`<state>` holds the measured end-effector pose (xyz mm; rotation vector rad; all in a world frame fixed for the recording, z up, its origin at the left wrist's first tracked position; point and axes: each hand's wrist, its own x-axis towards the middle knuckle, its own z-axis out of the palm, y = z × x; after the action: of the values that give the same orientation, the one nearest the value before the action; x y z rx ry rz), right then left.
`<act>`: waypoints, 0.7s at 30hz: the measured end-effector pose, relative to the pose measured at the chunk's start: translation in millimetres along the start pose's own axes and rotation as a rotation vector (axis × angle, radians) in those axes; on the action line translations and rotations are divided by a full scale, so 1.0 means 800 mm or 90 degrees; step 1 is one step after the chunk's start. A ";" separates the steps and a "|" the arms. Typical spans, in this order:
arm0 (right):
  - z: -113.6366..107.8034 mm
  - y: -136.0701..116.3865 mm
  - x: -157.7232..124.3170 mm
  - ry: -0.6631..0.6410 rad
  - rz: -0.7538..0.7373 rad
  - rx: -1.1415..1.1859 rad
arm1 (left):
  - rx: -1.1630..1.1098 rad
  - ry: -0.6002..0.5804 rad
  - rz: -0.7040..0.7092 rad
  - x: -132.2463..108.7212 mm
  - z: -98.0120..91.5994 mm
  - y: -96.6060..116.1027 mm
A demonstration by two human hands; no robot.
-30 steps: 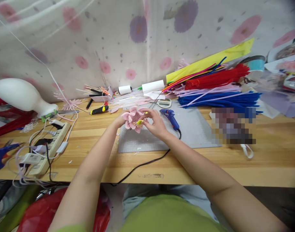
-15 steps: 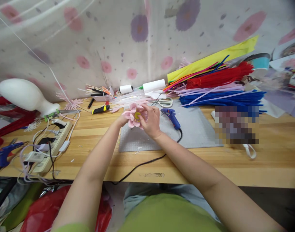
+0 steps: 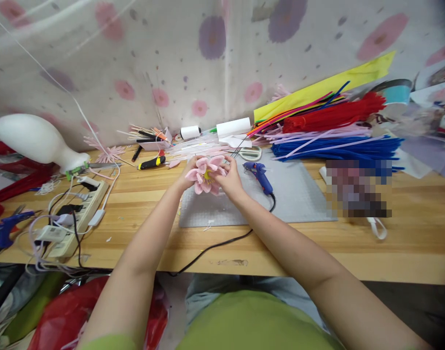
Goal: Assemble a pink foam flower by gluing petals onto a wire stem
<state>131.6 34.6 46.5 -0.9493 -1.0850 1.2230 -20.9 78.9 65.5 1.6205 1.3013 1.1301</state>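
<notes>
A pink flower (image 3: 205,176) with a yellow centre is held above the grey cutting mat (image 3: 295,194), its face turned toward me. My left hand (image 3: 188,176) grips it from the left, the fingers mostly hidden behind the petals. On the right side, my right hand (image 3: 230,176) has its fingers closed on the petals. A blue glue gun (image 3: 259,177) lies on the mat just right of my right hand, its black cord running down to the table's front edge. White-handled scissors (image 3: 250,153) rest behind my right hand.
Bundles of blue (image 3: 339,149) and red pipe cleaners (image 3: 335,115) lie at the back right. A power strip (image 3: 78,218) with tangled cords, a white foam head (image 3: 36,141) and a second glue gun (image 3: 7,228) are at the left. A yellow-black tool (image 3: 151,163) lies behind my left hand.
My right hand has shifted from the flower's yellow centre to its right edge, so the centre and petals show more fully. The flower stays between both hands.
</notes>
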 end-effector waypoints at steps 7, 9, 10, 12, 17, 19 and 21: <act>-0.002 -0.001 0.011 0.053 0.027 0.024 | -0.154 0.174 -0.129 -0.035 -0.017 0.028; 0.003 -0.002 0.012 0.057 0.017 0.002 | -0.269 0.151 -0.197 -0.048 -0.013 0.031; 0.006 -0.003 0.013 0.055 0.013 -0.009 | -0.287 0.148 -0.191 -0.053 -0.008 0.033; 0.015 -0.006 0.014 0.050 0.007 -0.022 | -0.254 0.187 -0.123 -0.060 0.005 0.037; 0.025 -0.019 0.016 -0.025 -0.017 0.005 | -0.242 0.234 -0.074 -0.057 0.025 0.049; 0.018 -0.025 0.015 -0.081 -0.043 0.011 | -0.271 0.291 -0.082 -0.054 0.020 0.052; 0.007 -0.027 0.014 -0.118 -0.058 -0.002 | -0.294 0.345 -0.103 -0.052 0.011 0.055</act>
<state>131.7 43.3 69.9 -0.7926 -1.2625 1.2521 -2.6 29.3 96.4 0.8849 1.3333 1.6873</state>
